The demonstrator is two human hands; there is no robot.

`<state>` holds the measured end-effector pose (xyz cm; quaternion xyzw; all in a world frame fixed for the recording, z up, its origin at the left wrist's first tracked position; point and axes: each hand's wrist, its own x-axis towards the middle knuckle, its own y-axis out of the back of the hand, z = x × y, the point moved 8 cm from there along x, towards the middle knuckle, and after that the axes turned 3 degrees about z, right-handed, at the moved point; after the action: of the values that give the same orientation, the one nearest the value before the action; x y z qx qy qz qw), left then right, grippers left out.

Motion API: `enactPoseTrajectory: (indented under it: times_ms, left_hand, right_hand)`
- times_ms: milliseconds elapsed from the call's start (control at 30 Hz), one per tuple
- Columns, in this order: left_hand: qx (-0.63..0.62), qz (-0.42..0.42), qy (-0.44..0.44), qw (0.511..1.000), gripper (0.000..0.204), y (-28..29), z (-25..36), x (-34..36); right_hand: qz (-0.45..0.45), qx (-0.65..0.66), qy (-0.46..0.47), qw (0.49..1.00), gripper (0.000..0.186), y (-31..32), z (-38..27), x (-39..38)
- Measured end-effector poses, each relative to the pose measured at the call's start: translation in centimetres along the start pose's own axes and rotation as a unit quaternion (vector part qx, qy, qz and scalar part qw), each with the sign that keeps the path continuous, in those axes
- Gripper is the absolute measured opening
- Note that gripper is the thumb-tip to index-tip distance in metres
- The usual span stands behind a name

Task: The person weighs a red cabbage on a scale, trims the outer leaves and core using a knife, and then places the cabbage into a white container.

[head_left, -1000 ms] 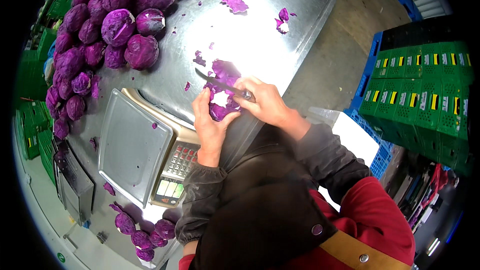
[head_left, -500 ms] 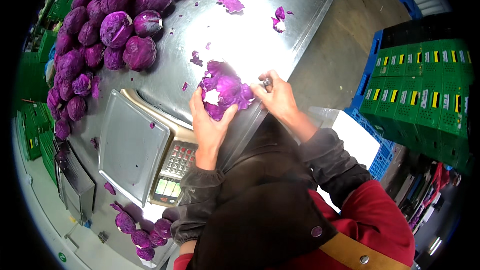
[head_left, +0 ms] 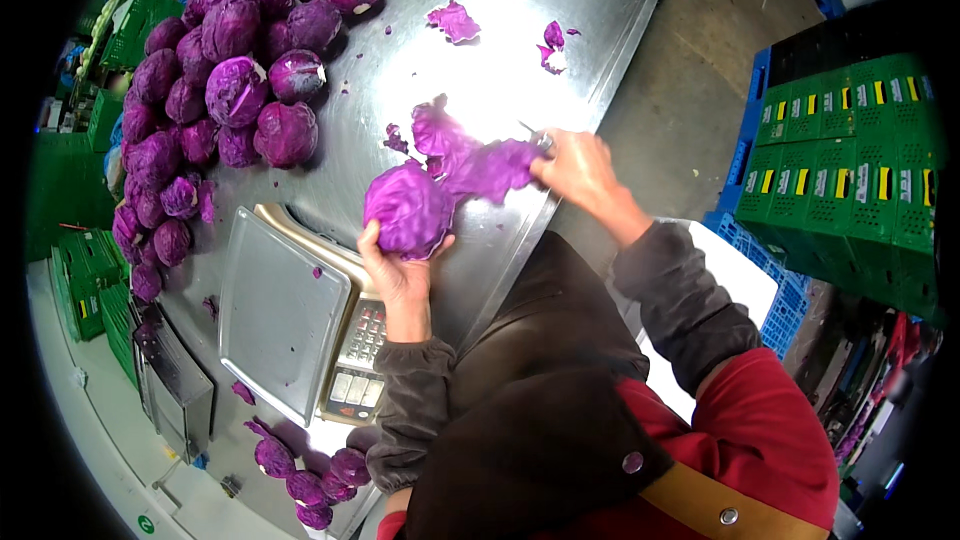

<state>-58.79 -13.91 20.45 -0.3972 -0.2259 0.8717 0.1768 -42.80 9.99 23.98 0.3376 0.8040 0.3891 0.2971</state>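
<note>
My left hand (head_left: 400,275) grips a round red cabbage (head_left: 408,210) from below, fingers and thumb wrapped around its near side. Loose outer cabbage leaves (head_left: 490,170) stretch from beside the head toward my right hand (head_left: 585,175). That hand is closed, pinching the edge of these leaves. A small knife (head_left: 541,138) also sits in its grip; the short blade points up and left, and most of the handle is hidden by the fingers. Both hands are over the metal table (head_left: 400,70), close to its near right edge.
Left of the hands stand a weighing scale (head_left: 285,310) and a large heap of red cabbages (head_left: 235,90). Several smaller cabbages (head_left: 305,485) lie near the scale. Leaf scraps (head_left: 455,22) dot the table. Stacked green crates (head_left: 830,180) and a white container (head_left: 700,290) are at the right.
The outer leaves have come away from the cabbage and moved right with my right hand. The rounder head has shifted left and turned in my left hand. The whole view has swung slightly.
</note>
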Motion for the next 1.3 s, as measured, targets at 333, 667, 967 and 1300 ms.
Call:
enactPoseTrajectory:
  times_ms: [333,667,967,1300]
  left_hand:
    - [-0.161,-0.116,0.031,0.98,0.096,-0.1,-0.3,-0.1]
    - [-0.064,-0.166,-0.003,0.984,0.104,-2.1,3.2,-2.4]
    - [0.166,-0.06,-0.212,0.961,0.093,-1.7,2.3,-1.9]
    - [0.342,-0.115,-0.233,0.903,0.097,-1.8,-0.2,-2.2]
  right_hand:
    - [-0.031,0.292,0.062,0.954,0.065,1.3,-6.8,2.3]
    - [-0.245,0.547,0.027,0.8,0.076,-2.7,-10.1,-3.5]
    - [-0.151,0.451,-0.03,0.879,0.066,-2.4,-9.3,-6.4]
    - [-0.192,0.146,0.197,0.95,0.042,-1.4,-5.9,-3.0]
